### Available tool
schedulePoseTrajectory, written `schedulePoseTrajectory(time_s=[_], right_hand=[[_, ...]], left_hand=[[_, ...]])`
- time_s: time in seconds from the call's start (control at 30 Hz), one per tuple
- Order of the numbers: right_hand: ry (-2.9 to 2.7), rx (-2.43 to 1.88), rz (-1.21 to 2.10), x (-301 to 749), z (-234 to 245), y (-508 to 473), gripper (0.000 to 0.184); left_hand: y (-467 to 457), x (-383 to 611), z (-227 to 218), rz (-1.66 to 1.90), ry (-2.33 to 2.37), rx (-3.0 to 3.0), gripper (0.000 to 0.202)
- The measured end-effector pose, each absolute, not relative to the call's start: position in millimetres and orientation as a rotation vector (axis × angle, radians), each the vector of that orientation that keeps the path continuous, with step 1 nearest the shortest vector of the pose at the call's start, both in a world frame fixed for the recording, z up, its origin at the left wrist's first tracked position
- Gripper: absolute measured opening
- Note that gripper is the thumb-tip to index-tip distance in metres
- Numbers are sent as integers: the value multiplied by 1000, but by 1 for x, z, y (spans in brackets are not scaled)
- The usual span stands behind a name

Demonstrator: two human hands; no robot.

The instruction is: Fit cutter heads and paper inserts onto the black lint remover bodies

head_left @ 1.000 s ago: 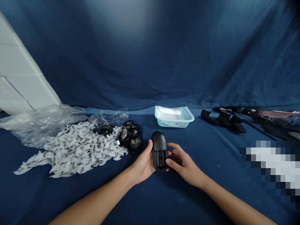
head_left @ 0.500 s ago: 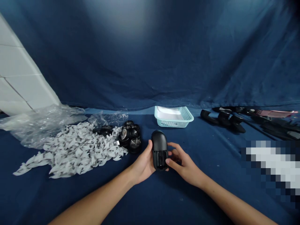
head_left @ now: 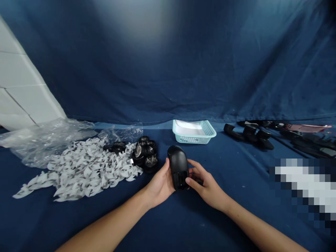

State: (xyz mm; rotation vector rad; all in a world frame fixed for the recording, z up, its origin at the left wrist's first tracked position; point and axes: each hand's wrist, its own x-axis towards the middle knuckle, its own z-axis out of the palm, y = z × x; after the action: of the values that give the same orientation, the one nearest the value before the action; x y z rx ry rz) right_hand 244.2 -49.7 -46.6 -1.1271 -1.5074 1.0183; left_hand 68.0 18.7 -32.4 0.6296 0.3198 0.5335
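Note:
A black oval device housing (head_left: pixel 179 161) with an open recess in its lower half is held upright in front of me. My left hand (head_left: pixel 162 183) grips its left side, thumb along the edge and the other fingers partly hidden beneath. On the other side, my right hand (head_left: pixel 206 182) pinches the lower right edge, its thumb by the recess and its fingers curled at the side. Just left of the housing lie several black round caps with metal mesh (head_left: pixel 145 152). What the recess contains is too dark to tell.
Grey bladed plastic pieces (head_left: pixel 89 168) form a heap at left, with clear plastic bags (head_left: pixel 52 136) behind. A light-blue basket (head_left: pixel 193 139) holding something white stands ahead. Black curved parts (head_left: pixel 252 134) and a pink slotted item (head_left: pixel 307 128) lie at right on blue cloth (head_left: pixel 210 227).
The housing has tilted slightly, its top leaning a little left. Both hands keep their hold on it.

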Motion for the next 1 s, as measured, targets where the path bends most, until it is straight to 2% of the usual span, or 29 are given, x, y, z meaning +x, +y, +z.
schedulePoseTrajectory(time_s=[0.37, 0.73, 1.0], right_hand=[[-1511, -1156, 965, 241, -43, -51, 55], [-1525, -1173, 926, 241, -48, -50, 37], [-1474, -1137, 1020, 238, -42, -51, 34]], left_hand=[[19, 65, -33, 559, 301, 610, 63], [18, 66, -28, 542, 336, 618, 65], [18, 65, -26, 527, 340, 630, 62]])
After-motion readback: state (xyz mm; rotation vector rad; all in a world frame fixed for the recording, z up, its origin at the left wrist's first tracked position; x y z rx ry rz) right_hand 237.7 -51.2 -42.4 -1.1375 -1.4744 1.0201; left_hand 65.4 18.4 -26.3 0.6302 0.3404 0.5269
